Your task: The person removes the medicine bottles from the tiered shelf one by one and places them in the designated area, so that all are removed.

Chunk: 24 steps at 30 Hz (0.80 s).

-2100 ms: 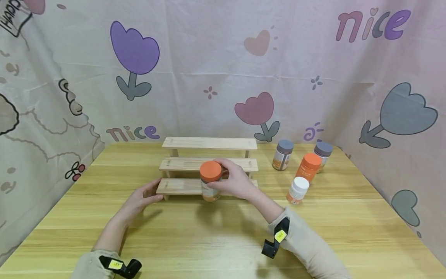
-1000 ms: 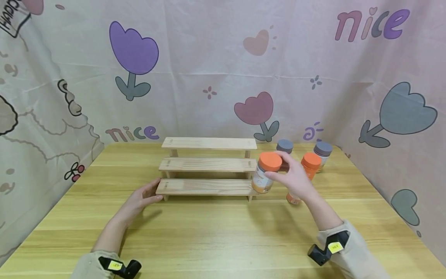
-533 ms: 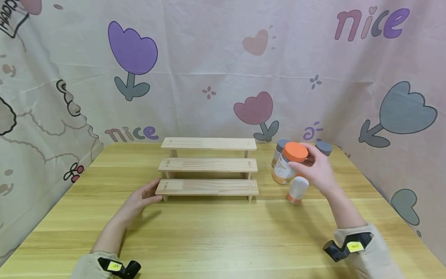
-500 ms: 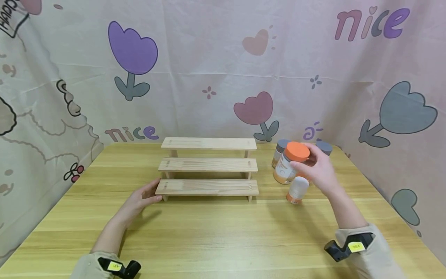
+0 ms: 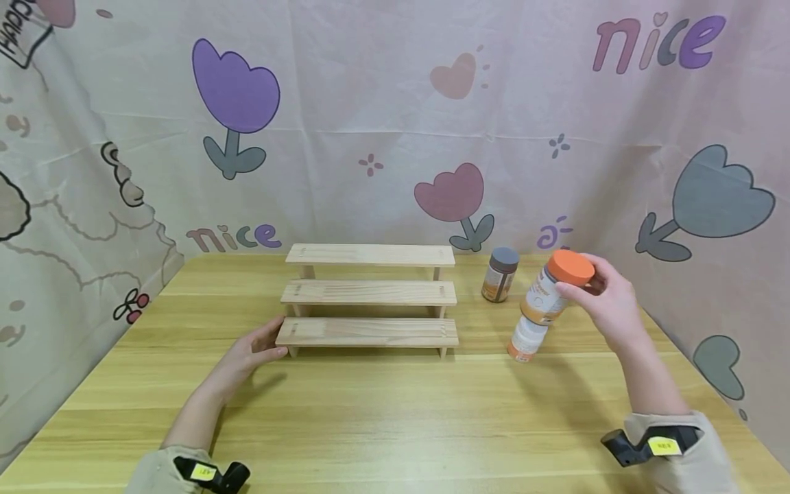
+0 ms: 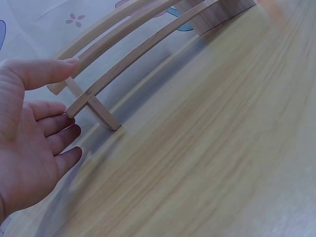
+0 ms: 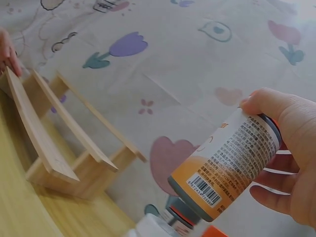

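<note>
My right hand grips a supplement bottle near its orange cap, thumb on the near side. The bottle tilts above the table, overlapping a white-capped bottle in the head view. Its white and orange label with a barcode faces the right wrist camera. At the left end of a three-tier wooden shelf, my left hand rests with relaxed fingers. The left wrist view has its fingertips right at the lowest board's end, the thumb extended over it.
A grey-capped bottle stands right of the shelf. An orange cap peeks in at the bottom of the right wrist view; the bottles behind the held one are hidden in the head view. A patterned cloth hangs behind the wooden table.
My right hand has carried the orange-capped supplement bottle from in front of the shelf rightward, over the group of standing bottles. My left hand has stayed at the shelf's left end.
</note>
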Motion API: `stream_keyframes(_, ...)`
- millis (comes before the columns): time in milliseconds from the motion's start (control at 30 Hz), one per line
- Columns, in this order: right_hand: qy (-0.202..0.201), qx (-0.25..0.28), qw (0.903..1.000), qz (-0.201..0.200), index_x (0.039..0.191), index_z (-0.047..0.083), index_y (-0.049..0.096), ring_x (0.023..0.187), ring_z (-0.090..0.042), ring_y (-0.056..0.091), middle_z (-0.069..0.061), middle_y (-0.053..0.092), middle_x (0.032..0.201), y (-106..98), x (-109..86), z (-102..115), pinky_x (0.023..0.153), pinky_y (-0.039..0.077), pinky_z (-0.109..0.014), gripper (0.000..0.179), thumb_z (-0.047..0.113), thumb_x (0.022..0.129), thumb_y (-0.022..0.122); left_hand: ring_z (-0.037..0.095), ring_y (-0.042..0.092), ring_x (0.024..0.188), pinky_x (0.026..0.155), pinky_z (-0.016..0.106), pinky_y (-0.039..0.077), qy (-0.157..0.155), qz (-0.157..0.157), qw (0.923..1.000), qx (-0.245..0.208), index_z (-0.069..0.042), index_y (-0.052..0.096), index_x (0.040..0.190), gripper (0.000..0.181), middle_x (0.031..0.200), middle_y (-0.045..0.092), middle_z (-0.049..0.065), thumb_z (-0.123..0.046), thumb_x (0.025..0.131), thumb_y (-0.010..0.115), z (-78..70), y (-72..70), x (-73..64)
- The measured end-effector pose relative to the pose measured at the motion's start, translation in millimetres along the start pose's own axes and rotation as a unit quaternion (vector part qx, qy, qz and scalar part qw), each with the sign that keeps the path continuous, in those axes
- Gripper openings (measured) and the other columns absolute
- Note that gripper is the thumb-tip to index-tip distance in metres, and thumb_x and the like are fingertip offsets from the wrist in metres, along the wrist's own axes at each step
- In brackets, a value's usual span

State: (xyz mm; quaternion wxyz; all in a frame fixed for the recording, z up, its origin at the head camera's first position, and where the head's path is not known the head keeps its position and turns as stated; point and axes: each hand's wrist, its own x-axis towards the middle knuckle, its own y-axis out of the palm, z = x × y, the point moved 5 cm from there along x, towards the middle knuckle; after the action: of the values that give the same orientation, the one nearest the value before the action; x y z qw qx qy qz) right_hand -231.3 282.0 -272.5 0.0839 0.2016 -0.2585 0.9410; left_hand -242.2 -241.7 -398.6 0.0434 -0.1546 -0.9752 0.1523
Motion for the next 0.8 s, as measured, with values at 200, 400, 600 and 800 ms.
stream_keyframes(200, 0.026, -0.022, 0.9992, -0.019, 0.131, 0.010, 0.046, 0.092, 0.002, 0.051, 0.019, 0.051, 0.106, -19, -6.5, -12, 0.073, 0.042, -0.006, 0.048, 0.016, 0.087, 0.066, 0.044, 0.021, 0.133, 0.093, 0.010, 0.032, 0.003, -0.002, 1.0000, 0.002, 0.008, 0.014, 0.145, 0.071, 0.147, 0.016, 0.030, -0.015, 0.092, 0.056, 0.3, 0.1, 0.1)
stream_keyframes(400, 0.058, -0.040, 0.9971, -0.030, 0.134, 0.011, 0.044, 0.093, 0.004, 0.047, 0.020, 0.047, 0.107, -40, -13.0, -27, 0.071, 0.039, -0.004, 0.051, 0.020, 0.088, 0.065, 0.044, 0.021, 0.133, 0.105, 0.053, 0.019, 0.002, -0.003, 1.0000, 0.003, 0.008, 0.014, 0.145, 0.070, 0.147, 0.016, 0.030, -0.013, 0.092, 0.055, 0.2, 0.2, 1.1)
stream_keyframes(600, 0.080, -0.057, 0.9943, -0.040, 0.135, 0.012, 0.043, 0.092, 0.006, 0.045, 0.021, 0.046, 0.106, -55, -18.6, -43, 0.069, 0.037, -0.003, 0.053, 0.022, 0.088, 0.065, 0.044, 0.020, 0.133, 0.107, 0.046, 0.023, -0.002, -0.003, 1.0000, 0.001, 0.008, 0.014, 0.145, 0.070, 0.147, 0.016, 0.030, -0.013, 0.092, 0.055, -0.2, 0.4, 1.1)
stream_keyframes(800, 0.137, -0.109, 0.9844, -0.020, 0.143, 0.003, 0.030, 0.094, 0.005, 0.040, -0.004, 0.045, 0.123, -58, -26.9, -67, 0.085, 0.042, -0.021, 0.071, 0.036, 0.088, 0.062, 0.043, 0.021, 0.133, 0.104, 0.029, 0.031, 0.000, -0.002, 1.0000, 0.008, 0.008, 0.014, 0.145, 0.069, 0.147, 0.016, 0.030, -0.013, 0.093, 0.055, 0.6, 0.4, 1.0)
